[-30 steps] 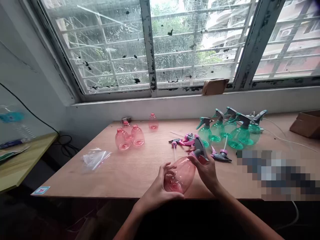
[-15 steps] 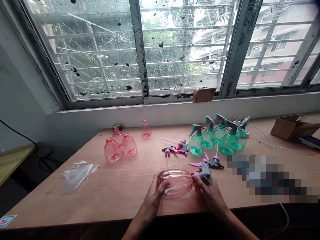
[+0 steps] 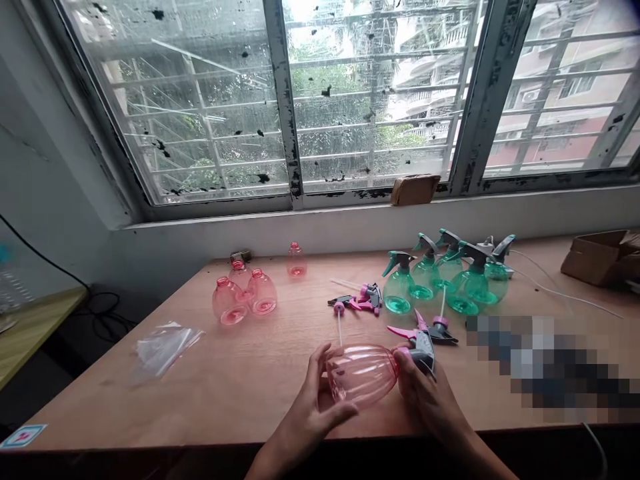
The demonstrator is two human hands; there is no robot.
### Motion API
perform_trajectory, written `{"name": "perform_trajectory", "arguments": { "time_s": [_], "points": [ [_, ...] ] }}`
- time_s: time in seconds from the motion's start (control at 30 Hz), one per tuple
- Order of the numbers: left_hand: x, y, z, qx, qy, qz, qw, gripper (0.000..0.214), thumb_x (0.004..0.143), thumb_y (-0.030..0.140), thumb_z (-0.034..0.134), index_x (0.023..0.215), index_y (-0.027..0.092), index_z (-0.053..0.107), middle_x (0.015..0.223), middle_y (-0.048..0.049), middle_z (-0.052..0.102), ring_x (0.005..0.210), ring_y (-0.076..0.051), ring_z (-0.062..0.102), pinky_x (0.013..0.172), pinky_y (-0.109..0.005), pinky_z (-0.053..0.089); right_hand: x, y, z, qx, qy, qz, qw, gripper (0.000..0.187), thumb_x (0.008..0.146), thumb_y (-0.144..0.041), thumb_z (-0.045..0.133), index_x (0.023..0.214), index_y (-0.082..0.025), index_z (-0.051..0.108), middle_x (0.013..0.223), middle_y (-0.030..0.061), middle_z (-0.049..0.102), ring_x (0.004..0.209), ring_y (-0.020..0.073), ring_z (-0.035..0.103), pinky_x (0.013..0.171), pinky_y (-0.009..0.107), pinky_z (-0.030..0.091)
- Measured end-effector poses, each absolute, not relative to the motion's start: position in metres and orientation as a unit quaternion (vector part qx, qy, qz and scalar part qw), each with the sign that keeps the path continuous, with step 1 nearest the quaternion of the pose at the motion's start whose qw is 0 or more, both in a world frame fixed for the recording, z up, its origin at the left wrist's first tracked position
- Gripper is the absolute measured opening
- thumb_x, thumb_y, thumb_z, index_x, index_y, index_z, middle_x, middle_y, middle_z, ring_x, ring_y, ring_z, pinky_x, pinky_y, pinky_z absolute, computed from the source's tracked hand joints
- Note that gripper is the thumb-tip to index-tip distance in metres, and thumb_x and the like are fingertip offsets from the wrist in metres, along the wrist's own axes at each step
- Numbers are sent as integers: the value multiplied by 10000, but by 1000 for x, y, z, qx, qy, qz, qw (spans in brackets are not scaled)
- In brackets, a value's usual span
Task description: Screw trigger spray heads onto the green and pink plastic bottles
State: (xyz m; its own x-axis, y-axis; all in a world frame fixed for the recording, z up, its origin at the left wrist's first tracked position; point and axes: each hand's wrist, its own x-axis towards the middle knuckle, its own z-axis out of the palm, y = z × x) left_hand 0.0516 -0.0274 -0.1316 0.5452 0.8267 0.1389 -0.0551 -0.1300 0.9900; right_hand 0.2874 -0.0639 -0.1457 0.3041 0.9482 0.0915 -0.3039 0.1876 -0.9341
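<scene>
A clear pink spray bottle point(image 3: 364, 377) lies on its side in the air above the table's front edge, its neck pointing right. My left hand point(image 3: 311, 403) cups the base end, fingers behind it and thumb stretched along the lower side. At the neck, my right hand point(image 3: 431, 399) has its fingers closed round the pink collar of the grey trigger sprayer point(image 3: 424, 350). The sprayer sits on the bottle's mouth, and its pink trigger points up and left. Just behind it, another trigger sprayer point(image 3: 441, 331) stands with its tube up.
Several pink bottles without tops point(image 3: 263, 293) stand at the back left, beyond a pile of clear plastic bags point(image 3: 165, 348). More loose sprayers point(image 3: 371, 299) lie mid-table. Several green spray bottles point(image 3: 399, 293) stand behind, right of centre. An open cardboard box point(image 3: 595, 260) is far right.
My left thumb has lifted off the bottle's front and slid lower, and the left fingers have loosened. The bottle has turned slightly. The whole view has shifted a little.
</scene>
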Motion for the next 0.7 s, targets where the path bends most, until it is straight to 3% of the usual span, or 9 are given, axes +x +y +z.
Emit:
{"name": "perform_trajectory", "arguments": {
  "time_s": [0.1,0.3,0.5,0.63,0.7],
  "points": [
    [55,-28,-133,649,291,379,592,1269,669,484,997,1638,319,194,1681,-187,340,1471,-417,454,1232,-575,368,287,-63,-145,-434,-349,456,694,411,811,-588,827,805,-234,618,550,-83,437,455,112,327,410,243,264],
    [57,-26,-127,647,298,369,597,1079,745,479,945,1612,266,340,1639,-168,439,1497,-394,450,1274,-528,326,288,-63,-146,-427,-330,456,708,404,796,-546,862,798,-243,596,615,-78,435,515,116,329,449,238,282],
    [55,-29,-125,659,318,365,576,1097,856,421,873,1678,310,156,1328,-122,666,1283,-332,637,1190,-519,415,289,-65,-151,-438,-335,450,702,417,803,-529,874,828,-213,603,634,-76,415,552,108,299,476,236,247],
    [52,-30,-126,664,323,357,572,1189,818,438,910,1685,308,106,1312,-122,665,1276,-334,639,1218,-531,366,291,-65,-152,-442,-348,445,697,429,793,-532,881,914,-201,637,628,-82,413,544,105,291,482,245,226],
    [50,-29,-127,662,320,357,576,1102,873,512,841,1682,300,123,1384,-146,632,1323,-343,611,1226,-546,351,291,-64,-151,-441,-356,447,692,441,787,-538,883,936,-193,652,625,-85,399,543,104,276,486,249,213]
  ]
}}
